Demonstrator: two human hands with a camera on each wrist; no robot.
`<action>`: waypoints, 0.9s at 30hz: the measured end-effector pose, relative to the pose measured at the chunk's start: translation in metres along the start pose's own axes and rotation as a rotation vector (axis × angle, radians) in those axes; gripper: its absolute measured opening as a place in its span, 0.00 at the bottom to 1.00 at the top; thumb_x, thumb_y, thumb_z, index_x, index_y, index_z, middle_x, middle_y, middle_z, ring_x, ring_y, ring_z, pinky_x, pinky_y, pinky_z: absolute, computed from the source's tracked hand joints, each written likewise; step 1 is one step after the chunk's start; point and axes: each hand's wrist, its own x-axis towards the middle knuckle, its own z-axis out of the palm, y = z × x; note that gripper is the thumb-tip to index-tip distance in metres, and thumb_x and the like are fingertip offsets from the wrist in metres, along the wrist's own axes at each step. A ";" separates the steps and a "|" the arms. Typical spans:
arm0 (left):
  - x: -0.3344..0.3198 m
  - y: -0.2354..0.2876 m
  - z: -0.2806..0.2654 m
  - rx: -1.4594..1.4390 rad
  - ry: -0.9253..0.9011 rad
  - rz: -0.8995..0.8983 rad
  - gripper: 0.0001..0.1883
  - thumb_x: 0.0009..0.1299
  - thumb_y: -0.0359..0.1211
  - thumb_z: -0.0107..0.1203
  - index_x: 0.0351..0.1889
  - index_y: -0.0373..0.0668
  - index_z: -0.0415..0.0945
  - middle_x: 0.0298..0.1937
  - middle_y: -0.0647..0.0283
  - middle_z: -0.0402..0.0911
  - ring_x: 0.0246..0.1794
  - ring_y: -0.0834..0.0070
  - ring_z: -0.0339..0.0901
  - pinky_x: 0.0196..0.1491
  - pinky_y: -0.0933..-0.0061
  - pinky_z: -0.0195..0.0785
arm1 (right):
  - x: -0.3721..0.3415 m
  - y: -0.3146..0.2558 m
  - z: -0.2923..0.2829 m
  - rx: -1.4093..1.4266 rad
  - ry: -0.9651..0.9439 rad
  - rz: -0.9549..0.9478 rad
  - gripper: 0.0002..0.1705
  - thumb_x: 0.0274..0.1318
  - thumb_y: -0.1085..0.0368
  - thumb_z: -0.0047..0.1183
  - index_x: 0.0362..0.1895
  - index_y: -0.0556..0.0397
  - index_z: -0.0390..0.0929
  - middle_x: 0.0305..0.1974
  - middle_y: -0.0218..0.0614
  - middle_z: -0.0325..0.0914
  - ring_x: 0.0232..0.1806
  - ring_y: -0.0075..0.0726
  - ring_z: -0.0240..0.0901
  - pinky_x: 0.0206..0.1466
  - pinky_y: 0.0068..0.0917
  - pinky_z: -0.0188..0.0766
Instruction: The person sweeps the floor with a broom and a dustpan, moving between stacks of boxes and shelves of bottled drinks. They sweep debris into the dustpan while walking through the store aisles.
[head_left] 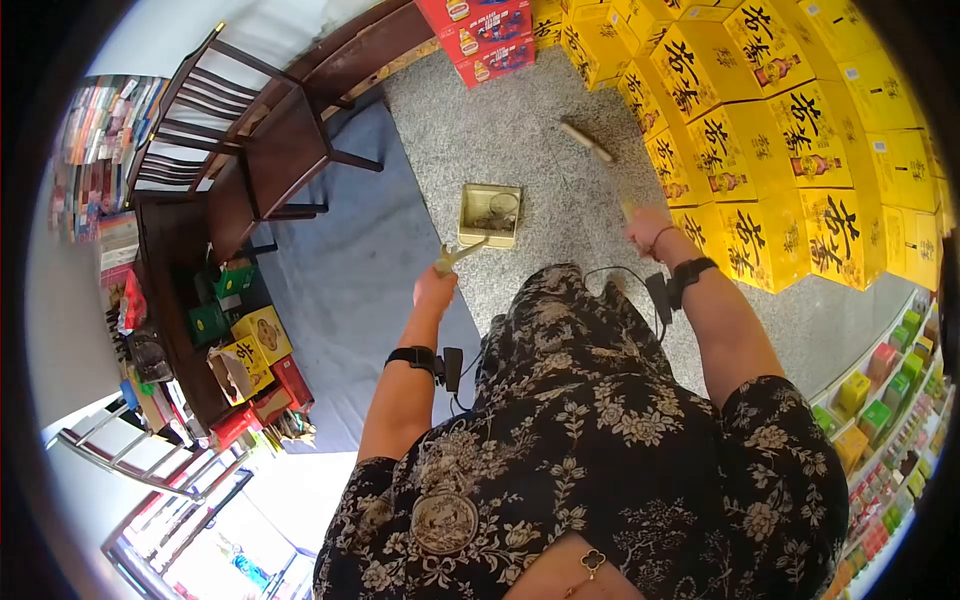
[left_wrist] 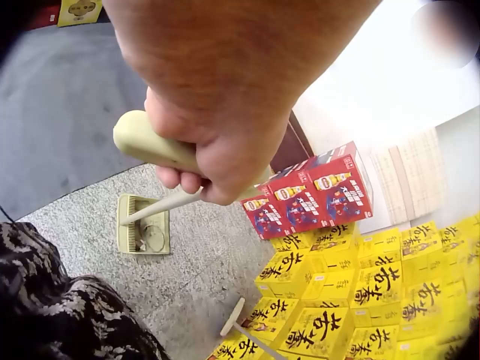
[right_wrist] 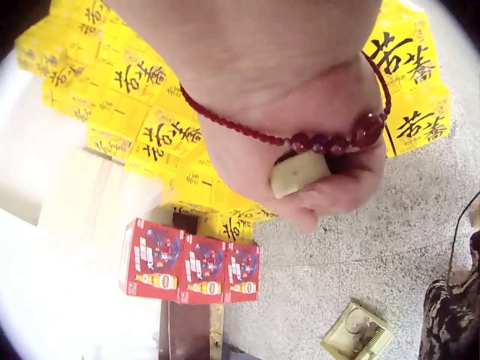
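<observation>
My left hand [head_left: 434, 292] grips the top of the pale handle [left_wrist: 159, 144] of a long-handled dustpan [head_left: 466, 232]. The pan is at the grey speckled floor, with dark debris and a round clear piece inside. A row of comb teeth [left_wrist: 132, 225] lines one side of it in the left wrist view. My right hand [head_left: 648, 232] wraps its fingers round a pale broom handle [right_wrist: 298, 174], whose end pokes out of the fist. The broom head [head_left: 588, 142] is over the floor ahead, to the right of the dustpan, near the yellow boxes.
Stacked yellow boxes [head_left: 735, 165] line the right side. Red boxes [head_left: 490, 45] stand at the far end. On the left are a dark wooden chair [head_left: 270, 150] and a blue-grey mat [head_left: 350, 260]. Shelves of small packages [head_left: 880, 410] stand at lower right.
</observation>
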 end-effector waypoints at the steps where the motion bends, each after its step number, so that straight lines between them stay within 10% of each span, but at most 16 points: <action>1: 0.001 0.000 0.000 -0.005 0.001 -0.001 0.14 0.57 0.32 0.51 0.41 0.38 0.72 0.18 0.65 0.72 0.16 0.78 0.69 0.21 0.75 0.64 | -0.017 -0.024 -0.001 0.252 0.018 0.113 0.21 0.41 0.69 0.51 0.46 0.49 0.68 0.16 0.33 0.63 0.12 0.30 0.60 0.10 0.28 0.57; 6: -0.001 0.015 -0.001 -0.003 0.008 -0.009 0.14 0.57 0.33 0.51 0.41 0.38 0.72 0.20 0.65 0.73 0.17 0.78 0.70 0.22 0.75 0.66 | -0.051 -0.070 -0.021 0.506 -0.104 0.192 0.37 0.38 0.70 0.54 0.59 0.44 0.63 0.20 0.39 0.69 0.19 0.34 0.68 0.19 0.28 0.64; 12: 0.014 0.012 0.009 -0.090 -0.007 -0.005 0.17 0.54 0.35 0.51 0.43 0.41 0.74 0.20 0.62 0.75 0.16 0.75 0.71 0.23 0.71 0.64 | -0.059 -0.081 -0.040 0.537 -0.264 0.173 0.38 0.41 0.71 0.50 0.62 0.39 0.58 0.15 0.29 0.59 0.10 0.24 0.51 0.11 0.25 0.53; 27: 0.019 0.069 -0.014 -0.104 0.052 -0.035 0.09 0.56 0.31 0.52 0.31 0.36 0.72 0.16 0.65 0.70 0.13 0.78 0.67 0.17 0.76 0.63 | 0.089 -0.033 -0.145 0.444 0.076 0.212 0.31 0.43 0.70 0.51 0.57 0.43 0.63 0.14 0.33 0.62 0.07 0.28 0.54 0.09 0.28 0.52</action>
